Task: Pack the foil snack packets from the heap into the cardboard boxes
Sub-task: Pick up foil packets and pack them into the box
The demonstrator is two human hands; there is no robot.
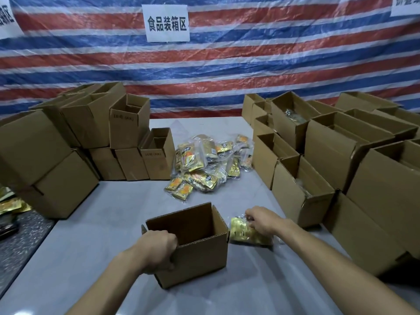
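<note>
Cardboard box (200,262) at near centre looks empty as far as its inside shows, its near-left corner clenched in the left hand (156,248), while the right hand (264,220) grasps a foil packet (245,234) just right of it, low at the table (91,235). With the heap (204,164) farther off large, most packing seems left (some right-hand boxes (293,119) do show packets inside). Bare table runs from box to heap, hemmed by the left stack (68,142) and those right-hand boxes; the packet must clear the box's right rim.
</note>
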